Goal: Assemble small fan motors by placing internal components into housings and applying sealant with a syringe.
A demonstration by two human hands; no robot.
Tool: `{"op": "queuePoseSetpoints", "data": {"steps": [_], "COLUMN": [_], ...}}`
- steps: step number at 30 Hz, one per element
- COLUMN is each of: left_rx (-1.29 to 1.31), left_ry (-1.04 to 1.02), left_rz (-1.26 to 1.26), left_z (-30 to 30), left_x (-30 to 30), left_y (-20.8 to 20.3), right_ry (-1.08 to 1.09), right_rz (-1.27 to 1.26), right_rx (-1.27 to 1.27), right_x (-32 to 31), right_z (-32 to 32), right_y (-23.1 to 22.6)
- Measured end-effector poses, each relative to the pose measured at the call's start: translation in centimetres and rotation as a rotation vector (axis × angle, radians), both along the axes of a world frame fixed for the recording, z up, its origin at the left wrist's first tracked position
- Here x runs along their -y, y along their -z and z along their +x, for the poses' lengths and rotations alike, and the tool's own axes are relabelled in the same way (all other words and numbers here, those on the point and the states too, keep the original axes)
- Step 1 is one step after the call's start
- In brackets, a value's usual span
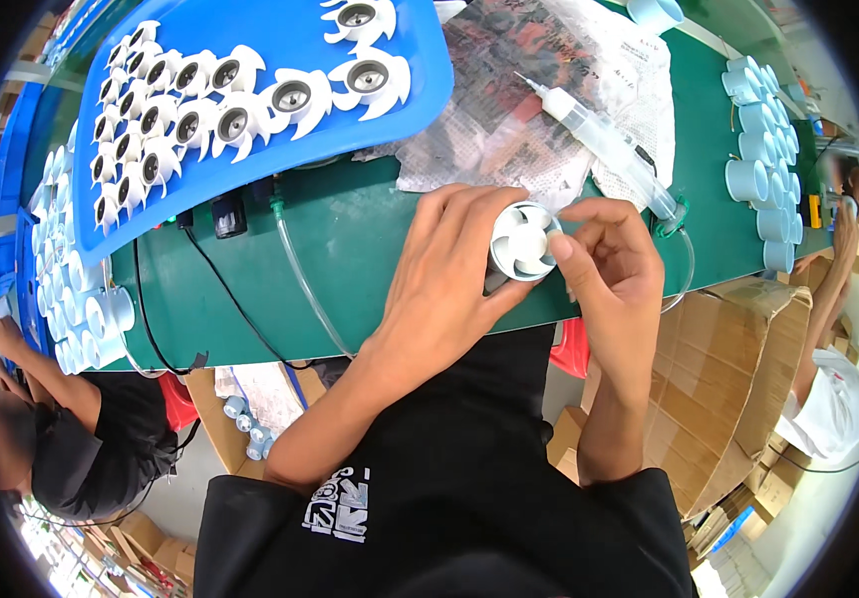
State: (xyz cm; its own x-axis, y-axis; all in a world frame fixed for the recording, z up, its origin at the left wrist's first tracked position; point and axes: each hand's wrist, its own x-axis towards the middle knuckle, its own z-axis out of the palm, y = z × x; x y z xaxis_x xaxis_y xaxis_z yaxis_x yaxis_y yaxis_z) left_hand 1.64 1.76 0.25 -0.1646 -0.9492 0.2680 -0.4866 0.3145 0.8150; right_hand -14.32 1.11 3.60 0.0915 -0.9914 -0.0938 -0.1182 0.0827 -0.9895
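Fan wheel: small white impeller [522, 241] with curved blades, sitting between both your hands right at the near edge of the green desk [350, 259] — blades face up at you.
Left hand: your left hand [444, 289] is curled around the impeller's left side, fingers wrapped over the top and thumb underneath, so it's got a proper hold on it.
Right hand: your right hand [609, 264] is mostly closed, thumb and forefinger pinching the impeller's right rim.
Glue syringe: clear syringe [604, 140] lying diagonally on the crumpled newspaper [509, 110] just beyond your hands, with a clear tube [300, 279] running over the near edge.
Blue tray: blue tray [280, 140] at the far left of the desk — loaded with rows of white impellers.
Right edge: column of pale blue caps [763, 149] lined up there.
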Motion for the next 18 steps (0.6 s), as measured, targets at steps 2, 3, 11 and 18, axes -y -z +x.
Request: {"op": "queuePoseSetpoints", "data": {"steps": [2, 3, 11, 18], "left_rx": [-0.006, -0.003, 0.007, 0.008], "left_ry": [0.005, 0.006, 0.0, -0.004], "left_rz": [0.003, 0.003, -0.001, 0.008], "left_z": [-0.1, -0.1, 0.1, -0.2], "left_x": [0.0, 0.0, -0.2, -0.1], "left_y": [-0.1, -0.1, 0.0, 0.2], "right_ry": [0.024, 0.049, 0.051, -0.112], "right_rz": [0.068, 0.129, 0.03, -0.225], "right_rx": [0.061, 0.121, 0.125, -0.374], "right_x": [0.1, 0.2, 0.0, 0.2], "right_z": [0.4, 0.6, 0.6, 0.4], "right_y": [0.2, 0.2, 0.8, -1.1]}}
